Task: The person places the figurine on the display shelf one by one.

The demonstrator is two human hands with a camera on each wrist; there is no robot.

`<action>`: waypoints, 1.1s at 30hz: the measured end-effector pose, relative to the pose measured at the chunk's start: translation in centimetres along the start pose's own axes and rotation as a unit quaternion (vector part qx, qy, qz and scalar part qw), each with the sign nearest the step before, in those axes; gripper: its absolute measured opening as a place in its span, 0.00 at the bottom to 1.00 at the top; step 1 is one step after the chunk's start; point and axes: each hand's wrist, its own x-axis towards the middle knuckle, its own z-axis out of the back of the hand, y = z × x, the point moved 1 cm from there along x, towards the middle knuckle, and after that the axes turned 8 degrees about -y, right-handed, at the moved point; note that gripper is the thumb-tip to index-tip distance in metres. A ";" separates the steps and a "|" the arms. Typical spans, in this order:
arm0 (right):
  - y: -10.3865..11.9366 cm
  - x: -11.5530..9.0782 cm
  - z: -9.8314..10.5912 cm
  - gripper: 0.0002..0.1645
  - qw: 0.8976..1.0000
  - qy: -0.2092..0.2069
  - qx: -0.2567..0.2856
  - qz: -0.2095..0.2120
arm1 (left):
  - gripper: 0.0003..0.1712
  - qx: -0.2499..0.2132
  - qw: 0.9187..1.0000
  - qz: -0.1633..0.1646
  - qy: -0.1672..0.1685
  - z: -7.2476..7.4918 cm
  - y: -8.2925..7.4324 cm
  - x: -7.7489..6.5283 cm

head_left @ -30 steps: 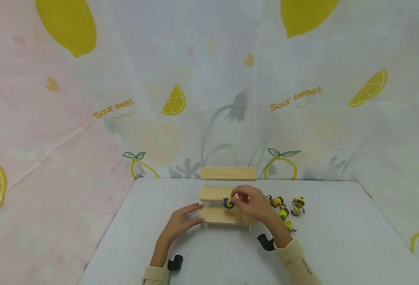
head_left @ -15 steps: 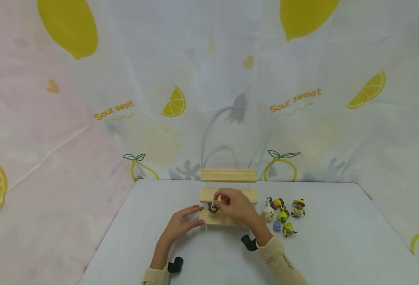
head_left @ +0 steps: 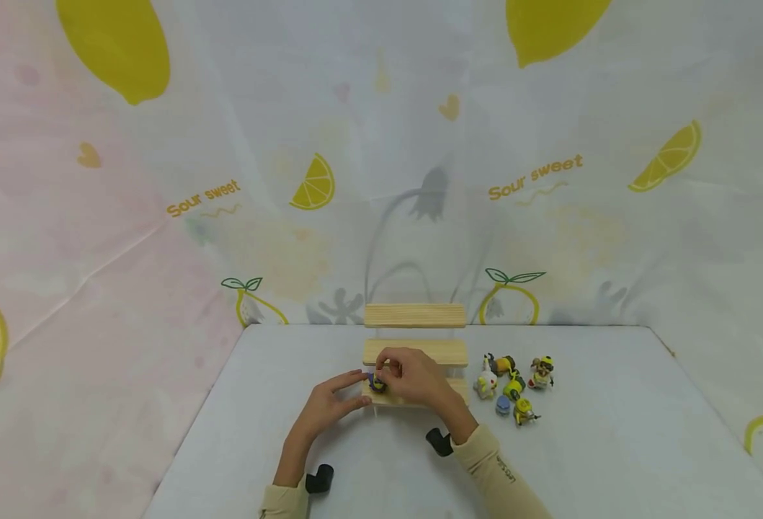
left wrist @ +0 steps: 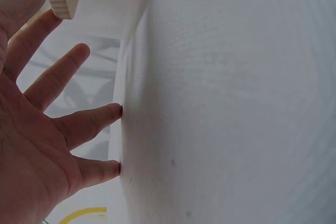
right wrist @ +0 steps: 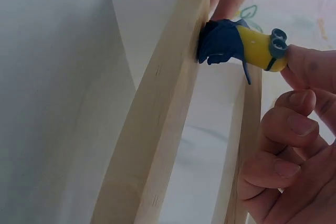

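Note:
A small toy Minion figurine (head_left: 376,383), yellow with goggles and dark blue clothing, stands at the left end of the lowest board of a three-tier wooden shelf (head_left: 460,390). My right hand (head_left: 415,376) pinches it by the head between thumb and forefinger. In the right wrist view the blue base of the figurine (right wrist: 223,43) meets the board's upper face. My left hand (head_left: 331,401) is spread at the shelf's left end, thumb and forefinger by the lowest board. The left wrist view has two straight fingertips (left wrist: 114,112) against the white tabletop and the forefinger at the board's end.
Right of the shelf lies a group of toy figurines (head_left: 514,386), including a white one (head_left: 487,383) and a small blue piece (head_left: 502,405). The middle board (head_left: 413,351) and top board (head_left: 413,314) rise behind. A lemon-print cloth (head_left: 381,216) hangs at the back.
My right hand has carried the Minion figurine leftward over the shelf and down onto the left end of the lowest board. The left hand has stayed at the shelf's end.

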 end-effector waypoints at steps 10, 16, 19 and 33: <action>0.2 -0.3 -0.3 0.02 1.000 -0.001 -0.011 -0.007 | 0.30 -0.008 1.000 -0.013 -0.005 -0.1 0.2 -0.1; 0.3 -0.5 -0.2 0.02 1.000 -0.007 -0.011 0.003 | 0.30 -0.012 1.000 -0.016 -0.008 0.0 0.3 -0.1; 0.2 -0.6 -0.4 0.03 1.000 -0.006 -0.011 0.004 | 0.29 -0.014 1.000 -0.017 -0.006 -0.1 0.4 -0.1; 0.4 -0.9 0.3 0.07 1.000 -0.022 -0.019 0.003 | 0.29 -0.005 1.000 -0.012 -0.004 0.0 0.1 -0.1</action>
